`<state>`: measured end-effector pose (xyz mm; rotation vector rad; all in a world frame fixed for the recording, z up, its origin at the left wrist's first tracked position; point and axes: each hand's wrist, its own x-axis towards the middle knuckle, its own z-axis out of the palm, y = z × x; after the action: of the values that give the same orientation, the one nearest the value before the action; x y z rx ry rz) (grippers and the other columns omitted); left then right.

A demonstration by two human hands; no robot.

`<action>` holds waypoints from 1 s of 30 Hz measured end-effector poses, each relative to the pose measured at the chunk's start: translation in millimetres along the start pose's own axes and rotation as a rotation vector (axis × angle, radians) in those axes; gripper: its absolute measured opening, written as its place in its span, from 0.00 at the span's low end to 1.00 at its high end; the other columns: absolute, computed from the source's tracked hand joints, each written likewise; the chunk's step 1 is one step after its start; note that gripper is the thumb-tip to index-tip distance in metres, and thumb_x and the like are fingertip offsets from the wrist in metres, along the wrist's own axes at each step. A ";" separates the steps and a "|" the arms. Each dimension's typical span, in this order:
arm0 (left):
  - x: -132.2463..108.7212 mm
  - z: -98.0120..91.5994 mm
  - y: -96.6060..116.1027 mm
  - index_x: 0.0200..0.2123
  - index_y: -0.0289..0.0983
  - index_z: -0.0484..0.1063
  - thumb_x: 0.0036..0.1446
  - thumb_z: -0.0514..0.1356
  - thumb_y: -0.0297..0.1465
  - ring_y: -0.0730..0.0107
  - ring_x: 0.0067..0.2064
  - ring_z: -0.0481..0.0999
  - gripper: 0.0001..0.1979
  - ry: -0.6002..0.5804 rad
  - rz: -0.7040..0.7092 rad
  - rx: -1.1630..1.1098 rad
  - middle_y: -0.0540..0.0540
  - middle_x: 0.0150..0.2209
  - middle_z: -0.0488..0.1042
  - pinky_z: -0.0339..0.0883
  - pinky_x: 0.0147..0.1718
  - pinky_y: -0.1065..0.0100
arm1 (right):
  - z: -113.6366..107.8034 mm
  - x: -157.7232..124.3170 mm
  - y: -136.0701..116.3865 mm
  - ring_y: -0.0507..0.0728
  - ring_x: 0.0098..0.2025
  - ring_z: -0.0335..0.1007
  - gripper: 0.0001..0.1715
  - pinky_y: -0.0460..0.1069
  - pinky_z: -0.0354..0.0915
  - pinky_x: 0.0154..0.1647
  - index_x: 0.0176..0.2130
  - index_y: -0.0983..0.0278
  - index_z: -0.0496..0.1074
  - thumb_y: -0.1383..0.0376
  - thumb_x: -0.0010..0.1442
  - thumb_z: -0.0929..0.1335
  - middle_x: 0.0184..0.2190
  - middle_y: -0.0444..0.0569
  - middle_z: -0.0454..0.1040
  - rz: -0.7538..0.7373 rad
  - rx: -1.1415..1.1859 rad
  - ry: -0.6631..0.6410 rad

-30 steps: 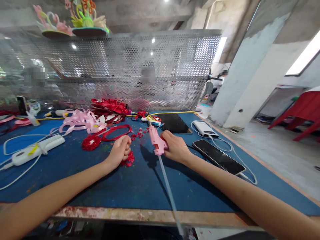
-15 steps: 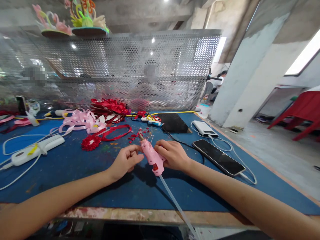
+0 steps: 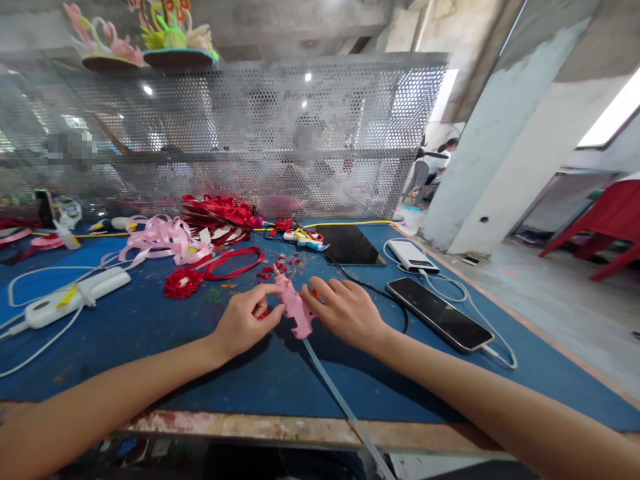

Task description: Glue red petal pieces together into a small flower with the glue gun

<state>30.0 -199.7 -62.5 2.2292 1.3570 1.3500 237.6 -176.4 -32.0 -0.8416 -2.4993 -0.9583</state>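
Note:
A pink hot glue gun (image 3: 295, 308) lies between my two hands low over the blue work mat, its nozzle pointing away to the upper left. A long translucent glue stick (image 3: 334, 393) runs out of its rear end past the table's front edge. My left hand (image 3: 245, 319) pinches the gun's left side with thumb and forefinger; a bit of red shows among its fingers. On the gun's right side, my right hand (image 3: 347, 312) has its fingers curled against the body. Red scraps (image 3: 266, 272) lie beyond the nozzle. A red ribbon flower (image 3: 183, 283) lies farther left.
Pink ribbon (image 3: 167, 240) and a pile of red ribbon pieces (image 3: 220, 217) lie at the back left. A white power strip (image 3: 77, 298) with cables is at left. A phone (image 3: 440, 313), a power bank (image 3: 414, 256) and a black tablet (image 3: 347, 245) lie at right. Behind stands a perforated metal screen (image 3: 250, 133).
The glue gun has shifted slightly left and turned about its length, so another side faces up. My left forefinger and thumb have come against it. My right hand has moved a little left.

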 end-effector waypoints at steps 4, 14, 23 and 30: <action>1.0 2.5 1.7 0.40 0.37 0.73 0.54 0.56 0.36 0.78 0.19 0.57 0.13 0.030 0.044 0.103 0.57 0.17 0.56 0.56 0.25 0.75 | -2.8 -0.2 -3.3 0.51 0.27 0.59 0.12 0.50 0.45 0.25 0.43 0.63 0.67 0.72 0.60 0.61 0.35 0.48 0.71 -0.024 -0.026 0.019; 7.4 2.5 -1.2 0.39 0.37 0.76 0.56 0.54 0.39 0.75 0.21 0.63 0.16 -0.024 0.018 0.215 0.51 0.20 0.68 0.56 0.26 0.73 | 2.3 -2.2 -5.7 0.51 0.27 0.58 0.10 0.50 0.44 0.25 0.39 0.63 0.69 0.72 0.61 0.61 0.31 0.47 0.69 -0.042 0.016 0.009; 16.4 1.1 -1.1 0.38 0.41 0.76 0.56 0.54 0.39 0.70 0.25 0.68 0.13 -0.161 -0.082 0.278 0.50 0.23 0.73 0.53 0.27 0.71 | 8.0 -4.4 -6.8 0.51 0.27 0.58 0.10 0.51 0.43 0.25 0.37 0.64 0.70 0.72 0.61 0.61 0.31 0.47 0.70 -0.079 -0.029 -0.031; 20.3 4.5 0.3 0.36 0.40 0.72 0.58 0.51 0.38 0.68 0.25 0.68 0.12 -0.234 -0.111 0.292 0.51 0.22 0.70 0.51 0.26 0.71 | 8.2 -4.1 -7.1 0.52 0.26 0.58 0.08 0.51 0.44 0.25 0.35 0.64 0.70 0.72 0.60 0.62 0.30 0.46 0.69 -0.093 -0.047 -0.020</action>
<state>37.0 -182.7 -52.8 2.3577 1.6465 0.8690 235.5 -176.6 -43.4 -0.7586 -2.5623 -1.0479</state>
